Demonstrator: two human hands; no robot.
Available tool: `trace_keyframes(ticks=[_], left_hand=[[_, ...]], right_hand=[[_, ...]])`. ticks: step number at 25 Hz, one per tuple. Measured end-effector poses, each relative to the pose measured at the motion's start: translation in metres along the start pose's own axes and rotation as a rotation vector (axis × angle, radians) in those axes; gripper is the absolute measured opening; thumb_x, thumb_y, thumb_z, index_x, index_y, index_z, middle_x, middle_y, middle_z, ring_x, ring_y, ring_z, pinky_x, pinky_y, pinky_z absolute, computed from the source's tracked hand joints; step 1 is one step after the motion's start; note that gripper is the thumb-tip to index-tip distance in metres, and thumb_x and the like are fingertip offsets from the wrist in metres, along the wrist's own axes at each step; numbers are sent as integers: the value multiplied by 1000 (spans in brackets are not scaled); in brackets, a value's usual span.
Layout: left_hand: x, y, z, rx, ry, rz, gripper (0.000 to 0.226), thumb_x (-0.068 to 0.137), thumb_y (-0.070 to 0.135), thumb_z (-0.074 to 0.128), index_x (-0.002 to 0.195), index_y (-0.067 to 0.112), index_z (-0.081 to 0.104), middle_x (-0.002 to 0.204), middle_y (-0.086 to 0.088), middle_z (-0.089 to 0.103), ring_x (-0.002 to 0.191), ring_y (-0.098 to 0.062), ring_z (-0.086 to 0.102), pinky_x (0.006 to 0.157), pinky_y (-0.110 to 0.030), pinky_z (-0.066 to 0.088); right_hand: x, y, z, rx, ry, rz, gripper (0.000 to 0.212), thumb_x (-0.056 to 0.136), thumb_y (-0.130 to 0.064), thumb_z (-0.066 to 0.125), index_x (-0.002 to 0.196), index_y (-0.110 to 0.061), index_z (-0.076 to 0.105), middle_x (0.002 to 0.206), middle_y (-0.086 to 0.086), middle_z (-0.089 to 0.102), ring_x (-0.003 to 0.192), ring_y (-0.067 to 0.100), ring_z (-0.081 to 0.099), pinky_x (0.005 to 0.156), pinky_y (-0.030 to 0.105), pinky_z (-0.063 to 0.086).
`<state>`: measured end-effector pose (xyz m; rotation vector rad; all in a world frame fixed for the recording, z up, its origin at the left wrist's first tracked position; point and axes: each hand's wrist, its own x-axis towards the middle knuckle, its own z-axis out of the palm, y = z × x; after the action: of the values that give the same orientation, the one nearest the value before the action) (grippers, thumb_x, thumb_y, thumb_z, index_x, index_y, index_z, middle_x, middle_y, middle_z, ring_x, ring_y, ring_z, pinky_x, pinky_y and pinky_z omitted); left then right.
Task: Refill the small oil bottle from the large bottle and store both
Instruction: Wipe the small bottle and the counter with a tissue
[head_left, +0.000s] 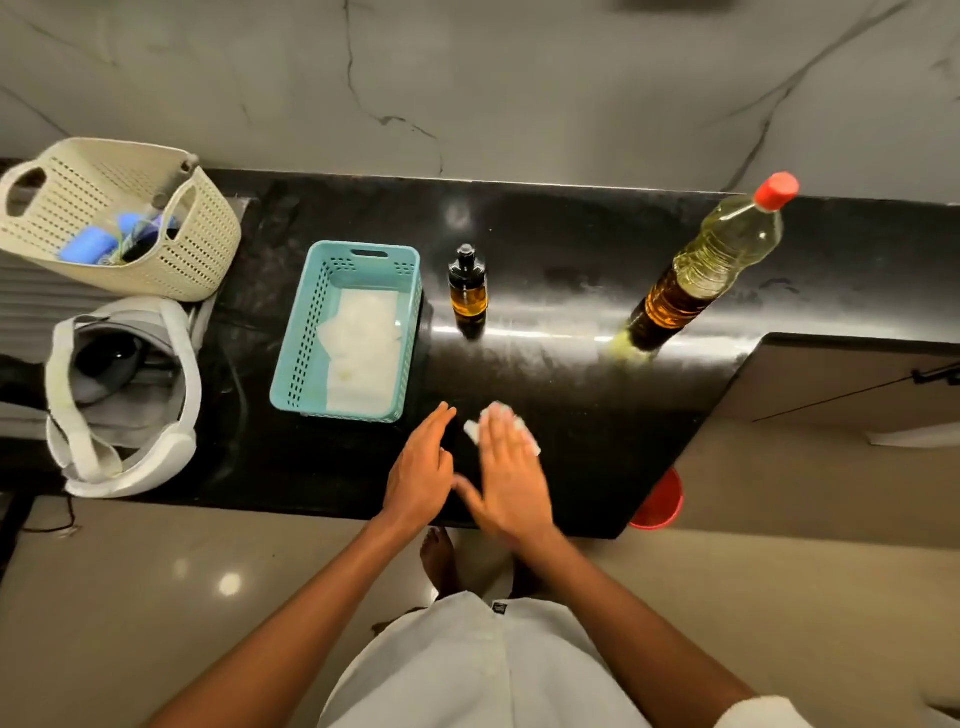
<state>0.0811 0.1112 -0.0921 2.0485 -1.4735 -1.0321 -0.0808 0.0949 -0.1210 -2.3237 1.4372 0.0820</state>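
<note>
A small dark bottle (467, 292) with a black pump top stands upright on the black counter (566, 291), amber oil in its lower half. Far right stands a large clear oil bottle (704, 270) with a red cap, closed. My left hand (422, 470) hovers flat over the counter's front, fingers apart, holding nothing. My right hand (511, 475) lies flat on a white folded tissue (475, 428), pressing it to the counter. Both hands are well in front of the bottles and touch neither.
A teal perforated basket (311, 322) lined with white paper sits left of the small bottle. Further left are a beige basket (171, 260) with blue items and a grey-white bag (124, 395). A red bucket (660, 501) shows below the counter's right corner.
</note>
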Motion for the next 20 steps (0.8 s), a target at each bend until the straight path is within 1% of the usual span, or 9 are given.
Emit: trace_keyframes(ticks=[2, 4, 6, 9, 11, 12, 15, 18, 20], left_hand=[[2, -5, -3, 72, -5, 36, 66, 103, -1, 45, 165, 22, 38, 173, 5, 34, 159, -11, 33, 128, -31, 33], [1, -13, -2, 152, -25, 80, 66, 103, 0, 45, 166, 19, 36, 174, 4, 30, 161, -12, 27, 130, -29, 27], [-3, -21, -1, 220, -37, 127, 64, 104, 3, 47, 166, 15, 36, 176, 2, 27, 163, -13, 22, 132, -29, 21], [-9, -34, -1, 323, -38, 161, 61, 107, 15, 50, 166, 16, 34, 177, 1, 21, 165, -17, 20, 134, -35, 21], [-17, -45, -1, 406, -56, 157, 64, 108, 23, 49, 169, 19, 26, 179, 2, 13, 166, -19, 14, 135, -38, 16], [-21, -50, 0, 448, -56, 152, 66, 109, 26, 47, 170, 21, 22, 180, 2, 9, 167, -20, 10, 135, -39, 14], [-34, -64, -1, 523, -48, 106, 71, 110, 33, 47, 171, 23, 14, 180, 1, 2, 167, -24, 5, 134, -42, 14], [-44, -74, -3, 534, -28, 55, 77, 109, 39, 50, 172, 24, 8, 180, 0, -4, 167, -25, 0, 134, -44, 10], [-45, -77, -5, 540, -37, 36, 78, 110, 42, 47, 171, 24, 1, 178, 1, -11, 167, -24, -6, 135, -44, 5]], right_hand=[[-31, -3, 15, -61, -53, -118, 95, 105, -76, 24, 170, -9, 4, 178, 11, -6, 166, 24, -8, 134, 47, 13], [-41, 26, 5, -84, -58, -111, 94, 105, -76, 28, 170, -13, 4, 179, 7, -5, 166, 21, -8, 135, 44, 9], [-26, 63, -20, -96, -48, 35, 93, 105, -73, 29, 170, -11, 4, 178, 9, -4, 166, 24, -5, 135, 44, 5], [28, 99, -65, -64, 11, 319, 90, 108, -65, 27, 169, -4, 4, 178, 16, 0, 166, 30, -1, 135, 48, 6], [69, 85, -80, 13, 34, 423, 90, 108, -65, 25, 169, -3, 1, 178, 16, -4, 165, 31, -5, 134, 49, 4], [87, 69, -82, 45, 28, 426, 91, 107, -67, 25, 169, -4, 0, 178, 16, -5, 165, 31, -6, 134, 50, 4], [109, 0, -63, 50, -3, 258, 92, 108, -67, 28, 169, -3, 1, 177, 17, -2, 165, 32, -4, 134, 49, 5], [59, -52, -14, -17, -36, 49, 88, 109, -66, 26, 169, -8, -3, 178, 11, -10, 165, 26, -12, 135, 44, 3], [10, -53, 4, -38, -83, -62, 88, 109, -68, 24, 170, -12, -3, 178, 6, -12, 165, 21, -14, 136, 43, 4]])
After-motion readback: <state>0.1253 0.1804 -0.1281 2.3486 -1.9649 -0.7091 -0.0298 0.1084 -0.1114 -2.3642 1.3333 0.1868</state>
